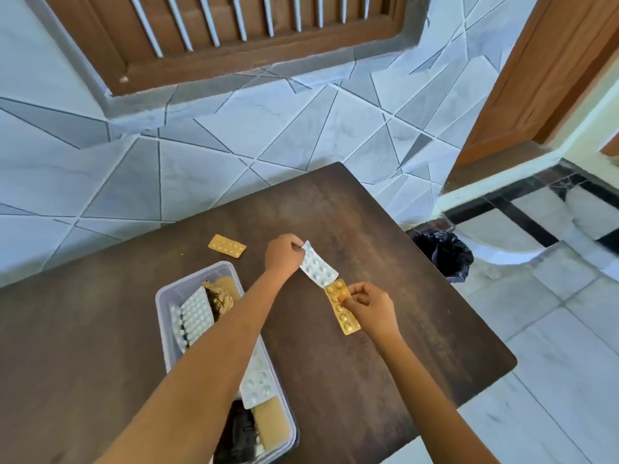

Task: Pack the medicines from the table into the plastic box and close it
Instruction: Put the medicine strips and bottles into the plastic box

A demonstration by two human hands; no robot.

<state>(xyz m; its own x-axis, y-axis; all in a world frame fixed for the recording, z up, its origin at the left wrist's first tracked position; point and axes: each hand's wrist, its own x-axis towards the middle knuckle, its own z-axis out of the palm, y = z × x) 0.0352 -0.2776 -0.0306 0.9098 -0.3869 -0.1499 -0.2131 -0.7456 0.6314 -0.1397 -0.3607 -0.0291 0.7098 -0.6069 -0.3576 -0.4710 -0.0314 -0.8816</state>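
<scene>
Medicines here are blister strips, all seen from the head camera, and two of them are in the hands above the dark wooden worktop (385, 363). The left hand (284, 252) pinches the far end of a white blister strip (318, 266) between thumb and curled fingers. That strip's long axis slants from the hand, down and to the right, blisters facing up. Its lower end meets the upper end of a gold blister strip (342, 308); whether the two touch or merely overlap cannot be told. The gold strip's long axis runs more steeply, from upper left toward the person at lower right, also blisters up. The right hand (371, 308) pinches it at its right edge with thumb and fingertips, the other fingers curled. Whether this strip rests on the worktop or is lifted off it is unclear. A second gold strip (227, 246) lies flat and alone on the worktop, left of the left hand and beyond the box, its long axis roughly left to right. The plastic box (161, 316) stands open on the worktop under the left forearm, its long side running away from the person. Inside it are white strips (196, 313) leaning at the far end, crumpled gold foil (219, 301) beside them, another white strip (259, 380) nearer, and something dark (237, 430) at the near end. A bin lined with a black bag (445, 252) stands on the floor past the worktop's right edge.
</scene>
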